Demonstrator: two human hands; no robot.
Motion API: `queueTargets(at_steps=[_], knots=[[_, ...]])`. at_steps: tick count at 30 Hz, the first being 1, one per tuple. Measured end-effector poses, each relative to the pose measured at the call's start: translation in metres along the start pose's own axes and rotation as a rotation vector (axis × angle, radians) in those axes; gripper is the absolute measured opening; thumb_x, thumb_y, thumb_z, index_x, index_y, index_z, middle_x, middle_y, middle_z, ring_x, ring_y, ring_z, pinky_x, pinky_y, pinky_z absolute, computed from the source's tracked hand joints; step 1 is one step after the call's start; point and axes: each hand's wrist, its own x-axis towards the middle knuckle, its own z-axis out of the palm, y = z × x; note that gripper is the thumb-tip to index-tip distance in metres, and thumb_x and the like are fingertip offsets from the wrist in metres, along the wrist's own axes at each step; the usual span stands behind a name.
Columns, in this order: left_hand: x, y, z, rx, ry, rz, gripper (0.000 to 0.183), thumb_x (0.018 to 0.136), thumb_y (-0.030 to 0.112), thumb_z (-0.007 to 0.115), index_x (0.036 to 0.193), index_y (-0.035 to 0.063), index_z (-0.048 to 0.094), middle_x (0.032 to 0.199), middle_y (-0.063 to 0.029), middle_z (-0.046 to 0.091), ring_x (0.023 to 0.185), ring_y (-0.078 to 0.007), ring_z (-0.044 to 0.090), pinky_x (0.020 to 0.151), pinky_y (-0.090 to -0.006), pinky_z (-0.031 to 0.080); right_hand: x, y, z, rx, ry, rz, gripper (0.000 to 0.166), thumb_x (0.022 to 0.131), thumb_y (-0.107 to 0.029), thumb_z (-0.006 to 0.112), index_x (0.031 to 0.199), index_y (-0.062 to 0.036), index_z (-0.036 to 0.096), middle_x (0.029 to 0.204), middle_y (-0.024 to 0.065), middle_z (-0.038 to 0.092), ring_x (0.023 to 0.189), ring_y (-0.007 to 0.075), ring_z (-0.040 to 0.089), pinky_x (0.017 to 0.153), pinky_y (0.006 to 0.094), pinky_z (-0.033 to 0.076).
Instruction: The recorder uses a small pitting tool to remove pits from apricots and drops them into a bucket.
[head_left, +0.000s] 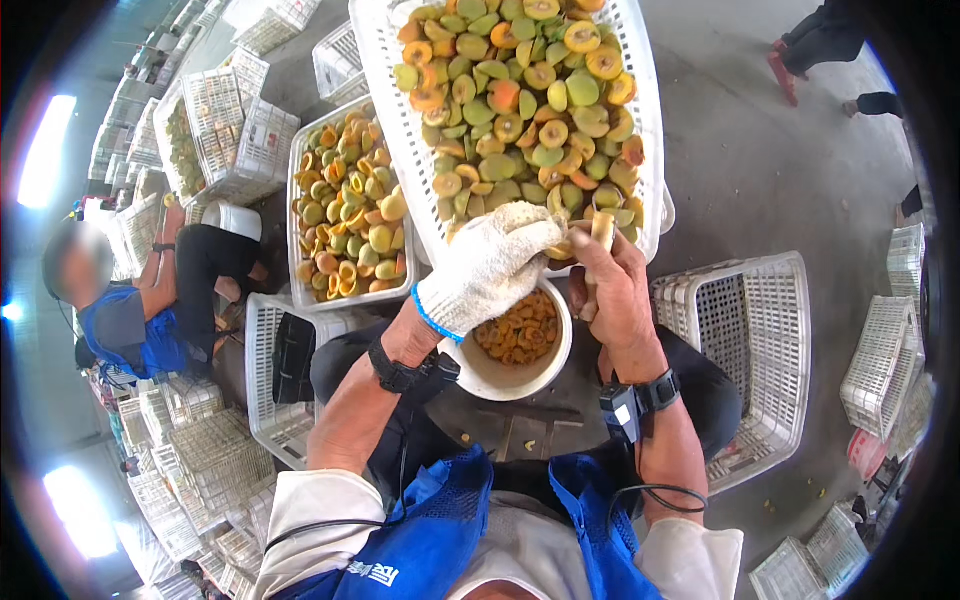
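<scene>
My left hand (491, 262), in a white knit glove with a blue cuff, grips a piece of cut fruit (559, 251), mostly hidden by the fingers. Bare, my right hand (619, 296) closes around a small tool with a pale handle (602, 229); its working end is hard to make out. The two hands meet at the near edge of a white plastic crate (651, 112) full of halved green and orange stone fruit (517, 112). Below them, between my knees, stands a white bucket (480, 375) partly filled with brownish-orange pits or fruit scraps (517, 330).
Hollowed fruit halves (349, 195) fill a second crate (352, 304) on the left. White crates stand beside my right leg (772, 360) and left leg (259, 375). A seated person in a blue vest (135, 322) works at the left. Stacked crates (217, 457) line the left side.
</scene>
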Motion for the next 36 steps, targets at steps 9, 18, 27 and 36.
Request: queueTargets(at_steps=[9, 18, 27, 36], knots=[[-0.036, -0.009, 0.026, -0.915, 0.404, -0.598, 0.037, 0.11, 0.018, 0.051, 0.138, -0.0036, 0.059, 0.124, -0.0106, 0.07, 0.111, -0.0191, 0.068, 0.099, -0.0364, 0.055, 0.004, 0.031, 0.012, 0.188, 0.016, -0.01, 0.031, 0.094, -0.008, 0.07, 0.123, 0.0004, 0.062, 0.09, 0.0035, 0.066, 0.051, 0.0071, 0.052, 0.044, 0.0216, 0.041], [-0.039, -0.025, 0.049, -1.253, 0.222, -0.663, 0.055, 0.114, 0.044, 0.035, 0.138, 0.0006, 0.06, 0.128, -0.0103, 0.068, 0.114, -0.0181, 0.066, 0.096, -0.0329, 0.055, 0.009, 0.038, 0.02, -0.208, -0.003, -0.055, 0.028, 0.094, -0.009, 0.075, 0.117, -0.0009, 0.061, 0.087, 0.0, 0.065, 0.069, 0.006, 0.058, 0.057, 0.0246, 0.048], [-0.036, -0.019, 0.058, -1.431, 0.48, -1.029, 0.055, 0.111, 0.051, 0.042, 0.123, 0.0035, 0.067, 0.104, -0.0095, 0.074, 0.091, -0.0191, 0.071, 0.084, -0.0349, 0.058, 0.003, 0.036, 0.026, -0.667, 0.111, -0.176, 0.027, 0.092, -0.006, 0.074, 0.114, 0.0016, 0.059, 0.079, 0.0111, 0.064, 0.074, 0.011, 0.057, 0.068, 0.0318, 0.052], [-0.066, -0.05, 0.1, -1.355, 0.623, -0.969, 0.055, 0.112, 0.05, 0.041, 0.128, 0.0022, 0.064, 0.108, -0.0082, 0.073, 0.096, -0.0187, 0.071, 0.087, -0.0354, 0.059, -0.004, 0.054, 0.016, -1.398, -0.013, -0.368, 0.036, 0.081, -0.005, 0.069, 0.112, -0.0042, 0.052, 0.087, 0.019, 0.068, 0.078, 0.0457, 0.067, 0.066, 0.0534, 0.051]])
